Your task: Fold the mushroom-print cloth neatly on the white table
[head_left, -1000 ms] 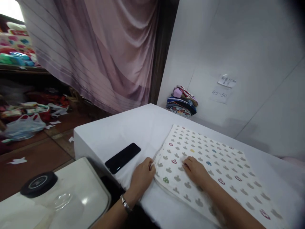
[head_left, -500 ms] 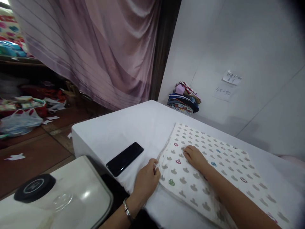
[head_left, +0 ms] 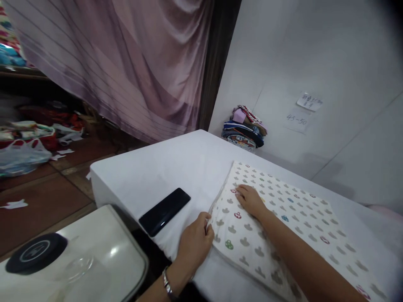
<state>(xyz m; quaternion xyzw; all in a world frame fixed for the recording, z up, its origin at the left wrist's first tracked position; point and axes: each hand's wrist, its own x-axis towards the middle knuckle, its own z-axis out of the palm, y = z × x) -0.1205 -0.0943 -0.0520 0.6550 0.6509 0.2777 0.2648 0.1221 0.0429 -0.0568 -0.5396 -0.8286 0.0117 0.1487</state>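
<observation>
And the right hand (head_left: 252,202) has slid toward the far left edge of the mushroom-print cloth (head_left: 299,214), spread out on the white-covered worktop (head_left: 154,165)! That grip is unclosed, fingers resting on the fabric. Over at the near left corner, the left hand (head_left: 194,241) curls thumb and fingertips against the edge; whether they pinch it, I can't tell. Down on the floor, a red container (head_left: 49,142) holds pale bundles, beside a plastic bag (head_left: 27,157), contents unclear.
</observation>
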